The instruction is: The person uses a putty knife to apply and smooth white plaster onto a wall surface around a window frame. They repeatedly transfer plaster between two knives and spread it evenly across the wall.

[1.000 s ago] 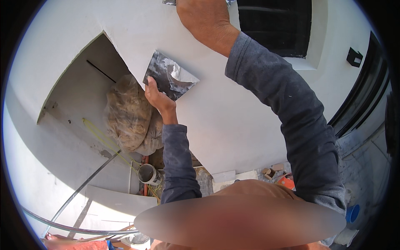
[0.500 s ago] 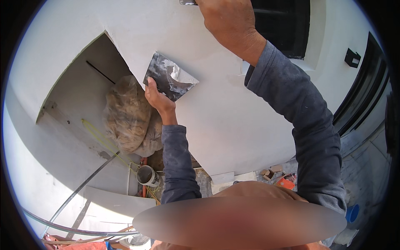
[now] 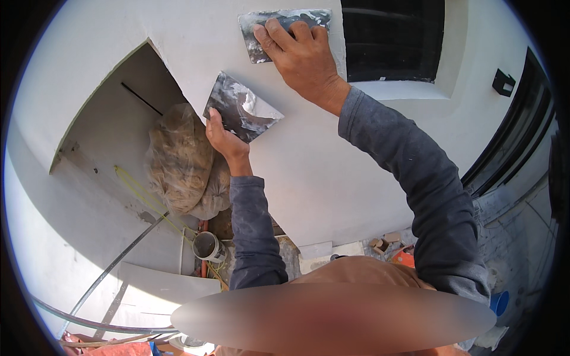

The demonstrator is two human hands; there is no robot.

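My left hand [image 3: 224,142] grips the lower-left edge of a flat dark plate [image 3: 228,104], tilted cornerwise, its face smeared with white putty [image 3: 249,105]. The thumb lies on the face; the other fingers are hidden behind it. Higher up and to the right, my right hand [image 3: 306,65] is closed over a flat rectangular plastering trowel [image 3: 252,50]. White putty smears mark the trowel's back, which lies along the white wall [image 3: 332,172]. Its far edge sits left of a dark window [image 3: 392,41].
Left of my hands, an angular opening in the wall holds filled plastic bags [image 3: 181,160]. Below them stand a bucket [image 3: 208,246] and a yellow-green cord [image 3: 139,190]. A long metal bar [image 3: 122,258] slants at lower left. A blue bucket [image 3: 500,302] sits at lower right.
My right hand and its trowel have come down the wall, so the whole trowel now shows beside the window. My left hand and the dark plate have barely moved.
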